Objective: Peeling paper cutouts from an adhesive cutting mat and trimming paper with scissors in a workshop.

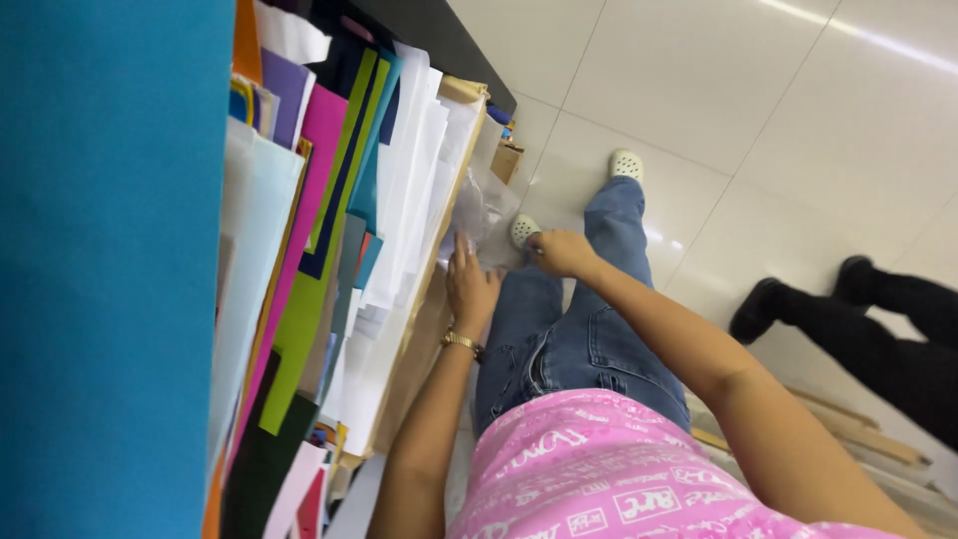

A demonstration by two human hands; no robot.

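Note:
My left hand [469,286], with a gold bracelet at the wrist, reaches to the edge of a stack of upright paper sheets [399,200] and grips a crumpled clear plastic wrapping [482,212]. My right hand [561,253] pinches the same wrapping from the other side, fingers closed on it. The stack holds white, pink, green, blue and purple sheets, with brown card [414,349] on the side facing me. A large teal sheet [110,269] fills the left of the view. Below the hands are my legs in blue jeans and white clogs.
Another person's legs in black trousers and shoes [868,319] stand on the white tiled floor at the right. Wooden slats [858,429] lie on the floor near them. A small brown box [507,158] sits by the dark shelf edge [439,40].

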